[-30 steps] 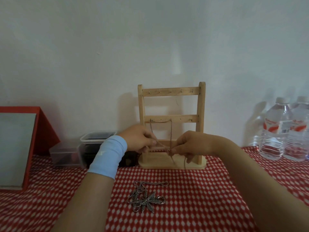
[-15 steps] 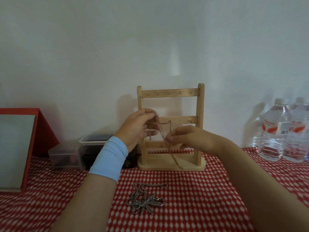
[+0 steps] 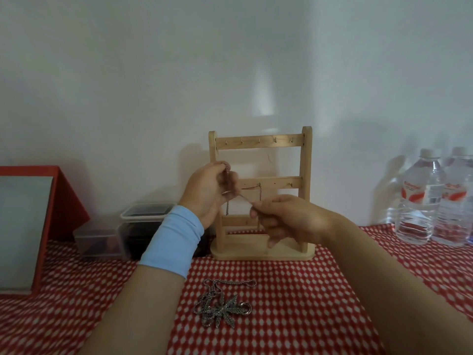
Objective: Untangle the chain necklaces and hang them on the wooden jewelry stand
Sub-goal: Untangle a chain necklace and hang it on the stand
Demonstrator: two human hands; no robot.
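The wooden jewelry stand (image 3: 306, 175) stands upright against the wall, with three rungs and small hooks. A thin chain (image 3: 252, 187) hangs from its middle rung. In front of the stand my left hand (image 3: 208, 190) and my right hand (image 3: 284, 219) each pinch a thin chain necklace (image 3: 244, 201), which runs taut between them. My left hand is level with the middle rung, my right hand lower and to the right. A tangled silver chain with a leaf pendant (image 3: 224, 307) lies on the red checked cloth (image 3: 307, 303) near me.
Two clear plastic boxes (image 3: 122, 231) sit left of the stand. A red-framed board (image 3: 30, 226) leans at the far left. Two water bottles (image 3: 435, 201) stand at the far right, near the wall.
Both hands have risen from near the stand's base to its middle rung, carrying the thin chain up. The pendant chain on the cloth has not moved.
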